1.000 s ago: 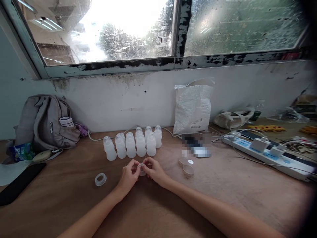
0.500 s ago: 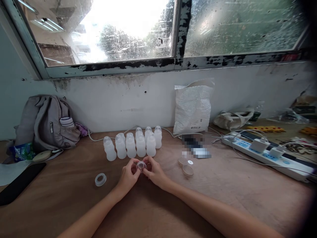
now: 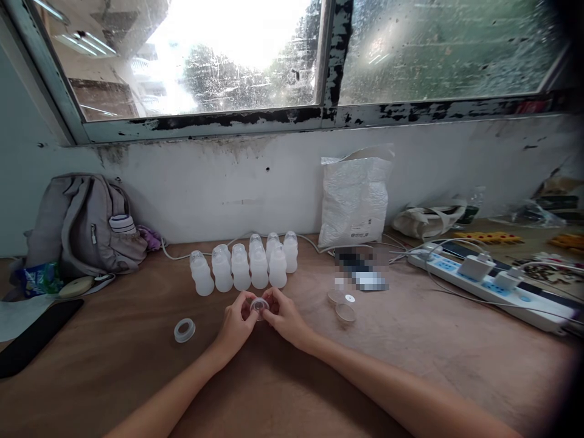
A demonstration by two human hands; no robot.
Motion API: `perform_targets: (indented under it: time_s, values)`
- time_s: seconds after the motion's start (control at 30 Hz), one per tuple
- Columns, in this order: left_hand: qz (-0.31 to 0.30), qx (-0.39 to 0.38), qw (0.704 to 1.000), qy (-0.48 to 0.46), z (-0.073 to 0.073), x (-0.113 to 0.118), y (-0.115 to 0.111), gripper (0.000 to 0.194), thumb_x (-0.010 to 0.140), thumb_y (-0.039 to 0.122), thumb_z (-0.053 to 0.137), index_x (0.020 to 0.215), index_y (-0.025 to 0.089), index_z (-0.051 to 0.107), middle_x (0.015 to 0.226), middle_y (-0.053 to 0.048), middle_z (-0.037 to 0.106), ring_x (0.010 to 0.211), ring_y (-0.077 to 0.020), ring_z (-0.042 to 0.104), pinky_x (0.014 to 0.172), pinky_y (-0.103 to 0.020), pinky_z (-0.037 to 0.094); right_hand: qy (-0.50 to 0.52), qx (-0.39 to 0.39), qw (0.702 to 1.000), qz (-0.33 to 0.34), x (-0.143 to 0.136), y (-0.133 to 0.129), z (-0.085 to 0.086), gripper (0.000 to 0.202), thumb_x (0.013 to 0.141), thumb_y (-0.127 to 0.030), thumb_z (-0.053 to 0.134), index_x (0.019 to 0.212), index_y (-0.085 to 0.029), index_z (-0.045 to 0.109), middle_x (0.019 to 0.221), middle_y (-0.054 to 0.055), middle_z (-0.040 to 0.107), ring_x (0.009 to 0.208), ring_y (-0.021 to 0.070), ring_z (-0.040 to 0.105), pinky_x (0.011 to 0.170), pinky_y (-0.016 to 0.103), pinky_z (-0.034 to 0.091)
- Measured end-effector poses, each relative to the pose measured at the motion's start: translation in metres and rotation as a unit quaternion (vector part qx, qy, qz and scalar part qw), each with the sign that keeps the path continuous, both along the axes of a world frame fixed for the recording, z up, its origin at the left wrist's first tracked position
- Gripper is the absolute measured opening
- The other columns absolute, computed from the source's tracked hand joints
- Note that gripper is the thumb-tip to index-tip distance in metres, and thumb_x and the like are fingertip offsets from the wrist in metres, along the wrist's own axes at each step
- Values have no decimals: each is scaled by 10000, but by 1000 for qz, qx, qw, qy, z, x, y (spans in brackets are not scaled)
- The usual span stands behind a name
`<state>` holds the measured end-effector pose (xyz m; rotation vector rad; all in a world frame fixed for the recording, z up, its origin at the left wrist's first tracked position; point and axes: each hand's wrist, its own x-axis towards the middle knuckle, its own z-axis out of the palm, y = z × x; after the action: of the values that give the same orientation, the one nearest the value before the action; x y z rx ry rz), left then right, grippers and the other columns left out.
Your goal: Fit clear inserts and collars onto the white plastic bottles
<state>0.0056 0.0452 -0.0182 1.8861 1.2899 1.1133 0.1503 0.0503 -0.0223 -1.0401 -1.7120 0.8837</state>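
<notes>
Between my hands is a small round translucent piece (image 3: pixel 260 305), pinched at its left edge by my left hand (image 3: pixel 238 319) and at its right edge by my right hand (image 3: pixel 285 316). Just beyond my fingers stand several frosted white bottles (image 3: pixel 241 267) with clear tops, grouped in uneven rows. A translucent ring (image 3: pixel 185 330) lies flat on the table to the left of my left hand. Off to the right are clear round discs (image 3: pixel 345 312) and a small white disc (image 3: pixel 350 298).
On the wooden table (image 3: pixel 401 365), a grey backpack (image 3: pixel 86 225) and a black flat object (image 3: pixel 41 334) sit left. A white plastic bag (image 3: pixel 354 201) leans on the wall. A power strip (image 3: pixel 493 286) with cables lies right, near a cloth bag (image 3: pixel 426 219).
</notes>
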Motion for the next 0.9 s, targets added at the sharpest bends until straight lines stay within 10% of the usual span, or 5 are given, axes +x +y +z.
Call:
perform_targets:
  time_s: [0.9]
  values:
    - [-9, -29, 999, -33, -6, -4, 7, 149, 764, 335, 471, 778, 188, 459, 555, 48, 507, 355, -80, 441, 346, -176, 343, 169, -136, 971, 105, 3, 3, 5, 258, 757, -359, 496, 808, -124, 591, 541, -24, 513, 420, 82, 476, 383, 199, 385]
